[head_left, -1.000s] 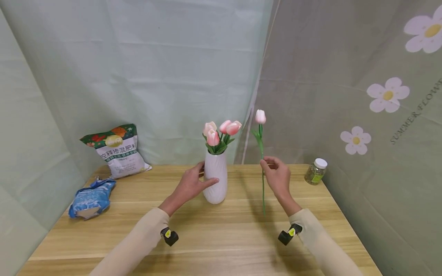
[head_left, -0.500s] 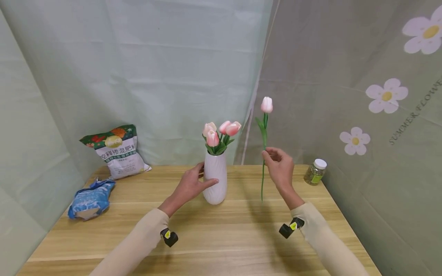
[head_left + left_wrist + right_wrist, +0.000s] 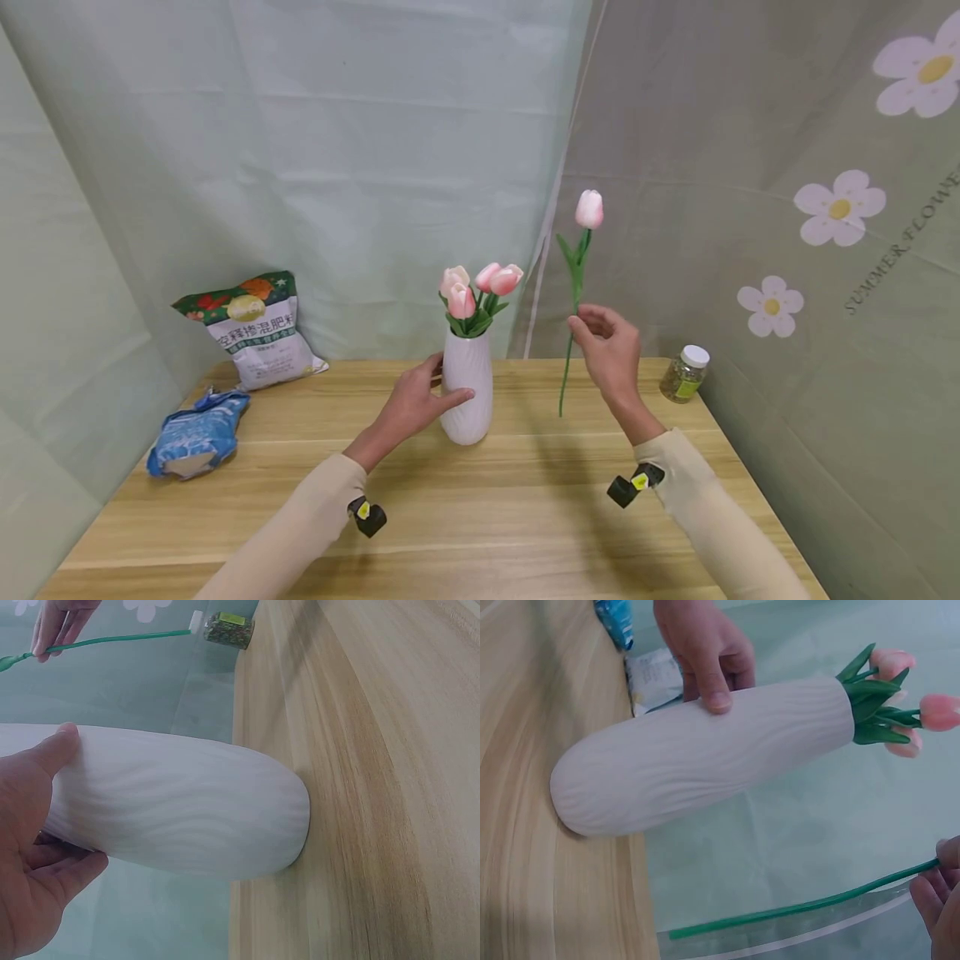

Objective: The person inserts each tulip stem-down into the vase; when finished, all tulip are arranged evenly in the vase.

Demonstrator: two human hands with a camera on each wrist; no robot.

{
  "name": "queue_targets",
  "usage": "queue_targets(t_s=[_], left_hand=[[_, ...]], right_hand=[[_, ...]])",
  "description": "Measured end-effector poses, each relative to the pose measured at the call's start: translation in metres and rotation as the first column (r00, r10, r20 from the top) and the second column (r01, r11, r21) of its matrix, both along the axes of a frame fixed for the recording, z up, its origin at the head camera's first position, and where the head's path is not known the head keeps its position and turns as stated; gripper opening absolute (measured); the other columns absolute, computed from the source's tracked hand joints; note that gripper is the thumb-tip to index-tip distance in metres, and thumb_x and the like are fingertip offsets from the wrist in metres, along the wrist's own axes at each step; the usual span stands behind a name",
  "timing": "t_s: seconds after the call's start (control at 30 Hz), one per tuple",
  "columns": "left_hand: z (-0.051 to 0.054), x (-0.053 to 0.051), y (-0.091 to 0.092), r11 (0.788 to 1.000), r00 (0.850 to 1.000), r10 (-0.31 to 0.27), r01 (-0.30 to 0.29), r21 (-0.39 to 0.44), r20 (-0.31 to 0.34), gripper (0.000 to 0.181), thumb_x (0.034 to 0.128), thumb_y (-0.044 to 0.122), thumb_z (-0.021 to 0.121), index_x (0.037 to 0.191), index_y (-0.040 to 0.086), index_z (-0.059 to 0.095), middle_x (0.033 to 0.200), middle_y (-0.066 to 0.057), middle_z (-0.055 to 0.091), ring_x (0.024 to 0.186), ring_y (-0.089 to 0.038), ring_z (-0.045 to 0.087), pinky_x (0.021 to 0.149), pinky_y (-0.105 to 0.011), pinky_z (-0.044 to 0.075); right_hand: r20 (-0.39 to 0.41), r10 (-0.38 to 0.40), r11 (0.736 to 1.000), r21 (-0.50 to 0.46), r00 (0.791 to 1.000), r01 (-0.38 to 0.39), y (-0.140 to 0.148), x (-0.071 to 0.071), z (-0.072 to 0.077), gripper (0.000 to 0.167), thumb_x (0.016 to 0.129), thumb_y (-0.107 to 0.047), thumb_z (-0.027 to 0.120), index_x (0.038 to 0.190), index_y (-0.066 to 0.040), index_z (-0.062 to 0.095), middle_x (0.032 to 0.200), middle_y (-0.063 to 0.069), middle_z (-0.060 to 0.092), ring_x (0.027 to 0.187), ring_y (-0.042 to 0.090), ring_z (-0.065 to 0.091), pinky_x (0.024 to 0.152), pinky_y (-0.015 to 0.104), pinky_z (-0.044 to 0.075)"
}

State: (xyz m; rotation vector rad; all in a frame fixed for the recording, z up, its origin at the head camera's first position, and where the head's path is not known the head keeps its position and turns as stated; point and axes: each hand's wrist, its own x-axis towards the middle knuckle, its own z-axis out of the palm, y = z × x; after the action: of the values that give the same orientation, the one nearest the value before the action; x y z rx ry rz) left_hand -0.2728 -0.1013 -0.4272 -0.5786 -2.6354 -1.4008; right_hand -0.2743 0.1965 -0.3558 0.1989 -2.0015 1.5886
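A white, ridged vase (image 3: pixel 468 392) stands upright on the table with several pink tulips (image 3: pixel 461 302) in its mouth. My left hand (image 3: pixel 417 400) grips the vase from its left side, thumb across the front and fingers round the back, as the left wrist view shows of the vase (image 3: pixel 180 802). To the right, my right hand (image 3: pixel 611 350) pinches a single pink tulip (image 3: pixel 589 210) by its green stem. That tulip is raised off the table, its head up and the stem's lower end (image 3: pixel 727 922) hanging free, apart from the vase.
At the back left stands a white and green printed bag (image 3: pixel 262 333), with a blue crumpled bag (image 3: pixel 198 435) in front of it. A small jar with a white lid (image 3: pixel 684 375) sits near the right edge of the wooden table (image 3: pixel 465 533). Fabric walls (image 3: pixel 337 183) close off the back and sides.
My right hand has raised the single tulip and shifted slightly right; the stem's lower end now swings leftward. The left hand and vase have stayed in place.
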Motion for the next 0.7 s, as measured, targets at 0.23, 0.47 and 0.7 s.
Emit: queue_targets(t_s=[0.23,0.47,0.7], left_hand=[[0.000,0.000,0.000,1.000,1.000,-0.003,0.003,0.002,0.007,0.084,0.0884,0.044,0.080,0.151,0.001,0.044,0.143,-0.020,0.058,0.130,-0.034,0.059,0.105,-0.051,0.054],[0.000,0.000,0.000,1.000,1.000,-0.001,0.001,0.011,0.005,0.085,0.0875,0.043,0.081,0.151,0.001,0.044,0.143,-0.020,0.058,0.130,-0.035,0.058,0.105,-0.052,0.053],[0.000,0.000,0.000,1.000,1.000,-0.001,0.001,0.003,0.010,0.085,0.0881,0.043,0.081,0.151,0.001,0.043,0.144,-0.020,0.057,0.131,-0.034,0.058,0.105,-0.051,0.053]], right_hand=[[-0.038,0.020,1.000,-0.017,0.999,-0.021,0.000,0.001,0.004,0.031,0.093,-0.015,0.077,0.116,0.005,0.072,0.107,0.022,0.074,0.086,0.004,0.070,0.075,0.020,0.062],[-0.035,0.048,0.996,-0.079,0.998,-0.051,0.000,0.003,0.012,0.031,0.094,-0.016,0.076,0.113,0.008,0.070,0.106,0.022,0.073,0.084,0.012,0.072,0.076,0.023,0.063],[-0.056,0.054,0.993,-0.098,0.997,-0.059,-0.001,0.006,0.023,0.031,0.095,-0.015,0.074,0.112,0.010,0.069,0.099,0.008,0.072,0.082,0.011,0.073,0.078,0.025,0.064]])
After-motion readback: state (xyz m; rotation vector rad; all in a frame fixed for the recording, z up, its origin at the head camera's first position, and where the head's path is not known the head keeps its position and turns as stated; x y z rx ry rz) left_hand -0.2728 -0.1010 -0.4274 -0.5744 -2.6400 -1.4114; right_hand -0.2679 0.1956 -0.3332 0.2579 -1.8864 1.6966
